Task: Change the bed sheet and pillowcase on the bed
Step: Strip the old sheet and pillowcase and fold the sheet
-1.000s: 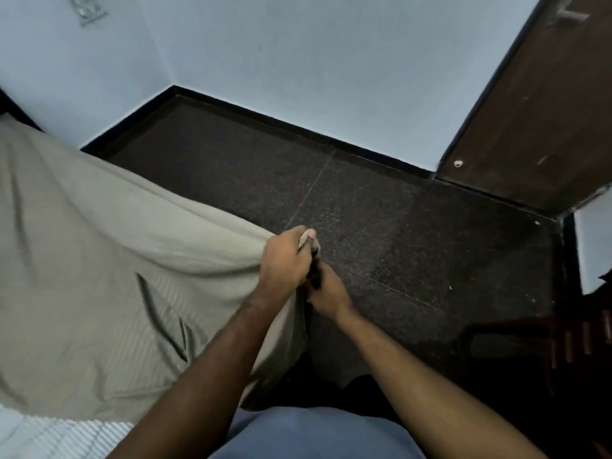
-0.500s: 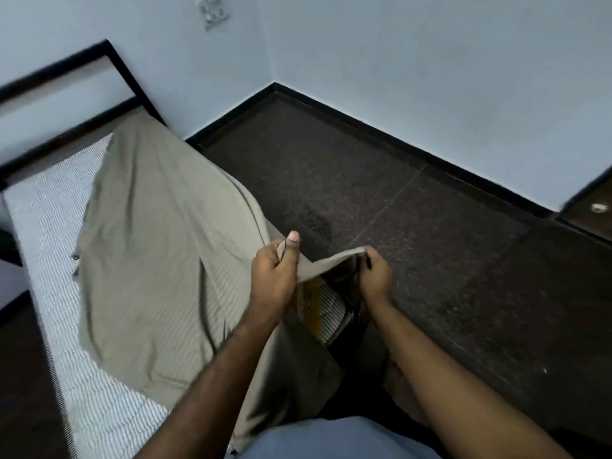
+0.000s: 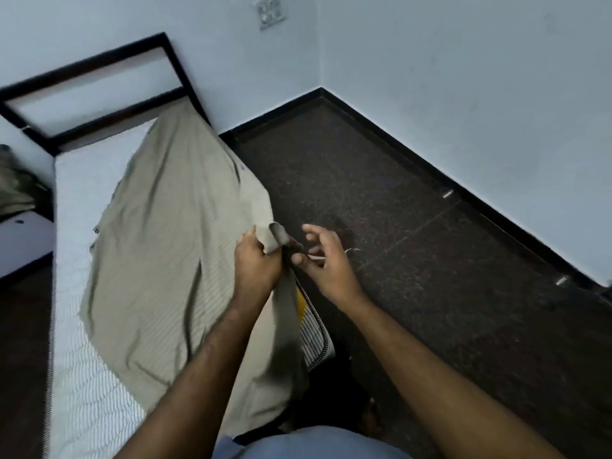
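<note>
No legible text, label, brand, number or sign appears in the head view. The only candidate surface is the wall switch plate (image 3: 272, 12), located well above and beyond the grip point on the sheet corner; its face shows only blurred rocker and socket shapes, with no readable characters. The beige bed sheet (image 3: 165, 253) at the grip carries a plain woven stripe and no print. The striped mattress (image 3: 79, 376) edge just below the grip shows a yellow patch whose content cannot be read.
</note>
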A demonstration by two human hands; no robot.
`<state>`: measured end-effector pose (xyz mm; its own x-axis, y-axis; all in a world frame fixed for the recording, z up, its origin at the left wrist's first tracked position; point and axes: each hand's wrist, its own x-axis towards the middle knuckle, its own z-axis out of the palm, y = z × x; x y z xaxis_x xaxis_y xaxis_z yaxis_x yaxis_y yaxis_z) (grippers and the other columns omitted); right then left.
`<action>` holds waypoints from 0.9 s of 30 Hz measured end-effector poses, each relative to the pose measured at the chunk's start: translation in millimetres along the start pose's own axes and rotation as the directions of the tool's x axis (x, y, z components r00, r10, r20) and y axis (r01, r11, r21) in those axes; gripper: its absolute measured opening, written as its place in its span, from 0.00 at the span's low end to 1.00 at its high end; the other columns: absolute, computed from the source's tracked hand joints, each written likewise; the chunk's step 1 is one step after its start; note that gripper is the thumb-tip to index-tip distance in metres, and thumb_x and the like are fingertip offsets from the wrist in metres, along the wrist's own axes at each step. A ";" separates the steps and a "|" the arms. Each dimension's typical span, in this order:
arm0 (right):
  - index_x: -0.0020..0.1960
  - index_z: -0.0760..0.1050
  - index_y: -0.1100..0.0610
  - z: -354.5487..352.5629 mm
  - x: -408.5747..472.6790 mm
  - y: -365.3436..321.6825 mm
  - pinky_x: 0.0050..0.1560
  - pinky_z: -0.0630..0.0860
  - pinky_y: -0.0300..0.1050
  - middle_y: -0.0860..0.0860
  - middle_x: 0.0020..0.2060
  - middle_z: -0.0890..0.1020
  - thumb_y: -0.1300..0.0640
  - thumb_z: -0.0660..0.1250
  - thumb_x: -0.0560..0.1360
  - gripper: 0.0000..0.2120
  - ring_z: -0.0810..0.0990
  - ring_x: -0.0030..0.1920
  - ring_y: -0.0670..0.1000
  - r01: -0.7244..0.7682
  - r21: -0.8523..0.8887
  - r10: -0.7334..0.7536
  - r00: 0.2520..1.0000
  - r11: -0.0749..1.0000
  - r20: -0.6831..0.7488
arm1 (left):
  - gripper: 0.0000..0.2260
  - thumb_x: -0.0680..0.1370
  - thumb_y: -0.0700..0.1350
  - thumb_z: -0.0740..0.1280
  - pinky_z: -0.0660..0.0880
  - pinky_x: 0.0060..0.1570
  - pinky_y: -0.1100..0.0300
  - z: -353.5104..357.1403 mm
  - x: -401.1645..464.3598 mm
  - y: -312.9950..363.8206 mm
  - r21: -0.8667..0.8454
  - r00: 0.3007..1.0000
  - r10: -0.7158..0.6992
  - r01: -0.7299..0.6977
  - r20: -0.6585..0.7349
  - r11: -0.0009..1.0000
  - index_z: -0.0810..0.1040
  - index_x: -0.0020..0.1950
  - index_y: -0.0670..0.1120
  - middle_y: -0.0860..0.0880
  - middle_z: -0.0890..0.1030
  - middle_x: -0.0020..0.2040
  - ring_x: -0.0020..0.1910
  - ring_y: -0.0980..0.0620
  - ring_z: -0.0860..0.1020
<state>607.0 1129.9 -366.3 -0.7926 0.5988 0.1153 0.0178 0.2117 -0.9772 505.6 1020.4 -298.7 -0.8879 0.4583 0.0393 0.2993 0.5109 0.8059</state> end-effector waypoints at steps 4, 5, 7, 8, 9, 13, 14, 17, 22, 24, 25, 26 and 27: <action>0.81 0.58 0.50 9.0 13.8 32.3 0.67 0.76 0.44 0.50 0.73 0.65 0.56 0.73 0.76 0.39 0.73 0.69 0.46 -0.120 -0.107 0.134 0.982 0.987 0.136 | 0.21 0.75 0.68 0.64 0.78 0.53 0.47 -2.5 2.1 9.1 -0.101 0.999 0.030 -0.034 -0.041 0.994 0.76 0.50 0.51 0.51 0.78 0.50 0.53 0.50 0.78; 0.80 0.60 0.50 11.5 22.7 34.4 0.68 0.74 0.43 0.49 0.72 0.66 0.56 0.72 0.75 0.37 0.71 0.69 0.45 -0.099 -0.159 0.123 0.981 0.982 0.148 | 0.18 0.74 0.66 0.65 0.76 0.55 0.47 -4.9 2.1 15.7 -0.103 0.998 0.043 -0.048 -0.055 0.994 0.74 0.50 0.52 0.52 0.76 0.51 0.55 0.51 0.76; 0.69 0.74 0.46 18.3 39.5 32.7 0.62 0.77 0.45 0.46 0.63 0.78 0.53 0.70 0.74 0.23 0.77 0.62 0.43 -0.037 -0.245 0.076 0.986 0.969 0.149 | 0.13 0.76 0.62 0.66 0.77 0.56 0.44 -10.7 2.4 22.8 -0.163 0.996 0.086 -0.091 -0.037 0.982 0.75 0.50 0.54 0.53 0.78 0.51 0.56 0.50 0.77; 0.59 0.80 0.46 19.7 47.1 27.1 0.54 0.79 0.46 0.44 0.53 0.83 0.51 0.68 0.74 0.14 0.81 0.55 0.43 -0.041 -0.261 0.075 0.990 0.964 0.121 | 0.11 0.79 0.59 0.66 0.78 0.55 0.43 -13.1 3.0 24.6 -0.208 0.993 0.122 -0.121 -0.010 0.971 0.78 0.49 0.53 0.52 0.80 0.49 0.54 0.49 0.80; 0.50 0.81 0.46 19.1 54.7 24.6 0.48 0.78 0.45 0.44 0.44 0.85 0.51 0.67 0.74 0.07 0.82 0.48 0.42 -0.052 -0.253 0.076 0.993 0.966 0.087 | 0.12 0.82 0.56 0.64 0.79 0.54 0.43 -14.9 2.1 27.4 -0.263 0.991 0.135 -0.125 0.023 0.957 0.80 0.47 0.50 0.51 0.82 0.47 0.51 0.48 0.82; 0.48 0.81 0.48 14.5 86.8 4.7 0.47 0.79 0.41 0.43 0.42 0.84 0.64 0.64 0.74 0.12 0.81 0.45 0.40 -0.041 -0.184 0.030 0.998 0.982 -0.060 | 0.16 0.84 0.51 0.63 0.76 0.38 0.62 -12.9 6.1 22.6 -0.374 0.999 0.023 -0.007 0.038 0.927 0.78 0.37 0.52 0.55 0.82 0.34 0.36 0.61 0.80; 0.51 0.82 0.50 12.5 95.3 -3.0 0.49 0.80 0.41 0.44 0.44 0.84 0.67 0.64 0.74 0.15 0.82 0.47 0.41 -0.006 -0.162 -0.004 0.998 0.987 -0.060 | 0.13 0.83 0.53 0.65 0.75 0.37 0.59 -6.2 11.1 16.6 -0.316 1.000 0.001 0.005 0.017 0.949 0.77 0.39 0.53 0.56 0.80 0.33 0.35 0.61 0.78; 0.52 0.82 0.56 3.9 119.5 -17.1 0.49 0.79 0.40 0.46 0.46 0.84 0.69 0.63 0.71 0.15 0.82 0.47 0.43 0.101 -0.100 -0.107 0.992 0.990 -0.061 | 0.16 0.75 0.56 0.75 0.74 0.38 0.61 12.7 36.0 5.6 -0.054 0.996 -0.050 0.054 0.070 0.997 0.72 0.57 0.56 0.55 0.80 0.44 0.40 0.62 0.78; 0.52 0.83 0.58 -26.8 164.2 -21.3 0.52 0.80 0.45 0.47 0.47 0.85 0.68 0.66 0.72 0.13 0.84 0.49 0.44 0.197 0.006 -0.197 0.975 0.980 0.107 | 0.34 0.73 0.57 0.68 0.74 0.45 0.56 65.9 96.7 25.7 0.350 0.999 0.052 -0.054 0.016 0.935 0.61 0.78 0.61 0.55 0.68 0.66 0.54 0.56 0.73; 0.53 0.84 0.59 -49.0 177.2 -16.7 0.55 0.80 0.43 0.47 0.48 0.86 0.70 0.68 0.73 0.13 0.84 0.52 0.43 0.228 0.034 -0.230 0.953 0.973 0.198 | 0.23 0.72 0.55 0.59 0.75 0.51 0.50 92.9 119.6 41.8 0.401 0.992 0.085 -0.043 -0.088 0.915 0.78 0.66 0.55 0.54 0.74 0.66 0.57 0.48 0.74; 0.52 0.84 0.60 -64.0 186.8 -13.8 0.55 0.79 0.41 0.47 0.48 0.86 0.70 0.69 0.73 0.11 0.84 0.51 0.43 0.248 0.055 -0.254 0.944 0.967 0.211 | 0.19 0.72 0.54 0.58 0.74 0.51 0.49 106.1 130.6 51.2 0.452 0.987 0.118 -0.058 -0.106 0.890 0.82 0.57 0.53 0.53 0.79 0.60 0.55 0.47 0.77; 0.51 0.84 0.60 -76.8 194.3 -13.9 0.54 0.78 0.40 0.47 0.46 0.85 0.68 0.69 0.74 0.10 0.84 0.50 0.44 0.257 0.094 -0.272 0.938 0.962 0.213 | 0.14 0.73 0.52 0.59 0.72 0.51 0.50 115.0 138.9 57.6 0.522 0.984 0.145 -0.071 -0.102 0.850 0.82 0.51 0.54 0.54 0.83 0.52 0.51 0.47 0.79; 0.51 0.83 0.61 -91.5 207.2 -10.6 0.53 0.78 0.40 0.47 0.46 0.85 0.67 0.68 0.74 0.08 0.84 0.50 0.45 0.261 0.144 -0.288 0.931 0.955 0.225 | 0.10 0.73 0.51 0.61 0.71 0.50 0.52 123.8 150.0 66.4 0.579 0.984 0.151 -0.071 -0.092 0.812 0.81 0.47 0.55 0.54 0.84 0.44 0.46 0.49 0.81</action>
<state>498.4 1322.4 -315.8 -0.8800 0.3221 0.3490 -0.2776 0.2473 -0.9283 435.5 1213.2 -312.4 -0.8608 0.4615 0.2147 0.5082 0.8037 0.3097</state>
